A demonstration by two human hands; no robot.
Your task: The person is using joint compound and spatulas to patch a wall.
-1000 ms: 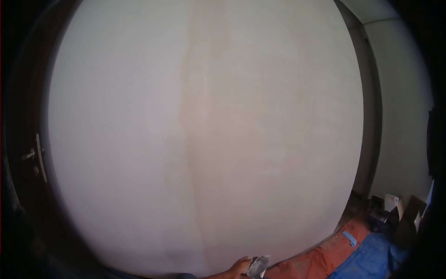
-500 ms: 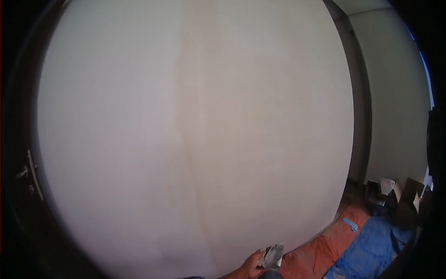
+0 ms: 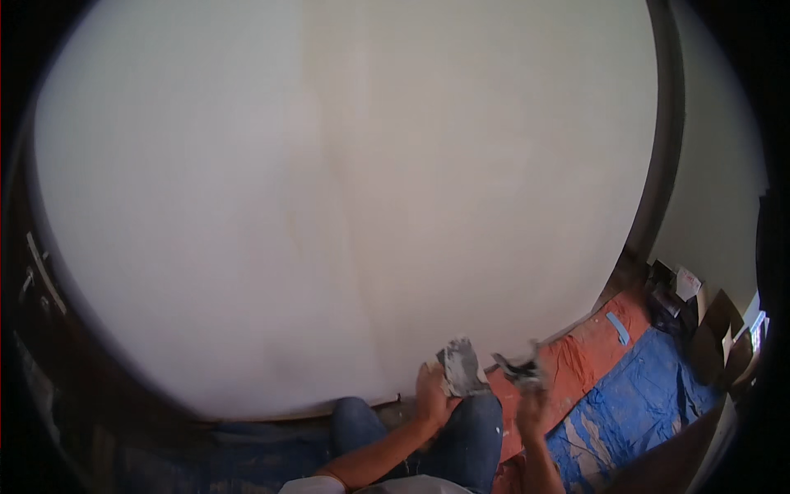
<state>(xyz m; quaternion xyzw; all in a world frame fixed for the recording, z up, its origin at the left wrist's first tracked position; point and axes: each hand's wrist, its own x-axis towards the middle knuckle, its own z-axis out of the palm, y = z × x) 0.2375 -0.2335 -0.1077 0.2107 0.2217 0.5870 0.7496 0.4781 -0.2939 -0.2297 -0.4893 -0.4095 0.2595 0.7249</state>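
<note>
Head view: left hand (image 3: 429,393) clamped on a plaster-smeared hawk board (image 3: 461,368), white wall (image 3: 329,189) just above it. Right hand (image 3: 531,403), blurred, seems closed around a putty knife (image 3: 517,368) beside the board.

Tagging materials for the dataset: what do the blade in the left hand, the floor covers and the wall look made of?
Blade in the left hand: looks like thin flat metal, grey, smeared with pale compound; blurred, so unsure. Blue cover and orange cover: probably woven plastic tarp, creased, slightly shiny. Wall: smooth matte off-white, likely plaster or painted board, with a faint vertical seam.
</note>
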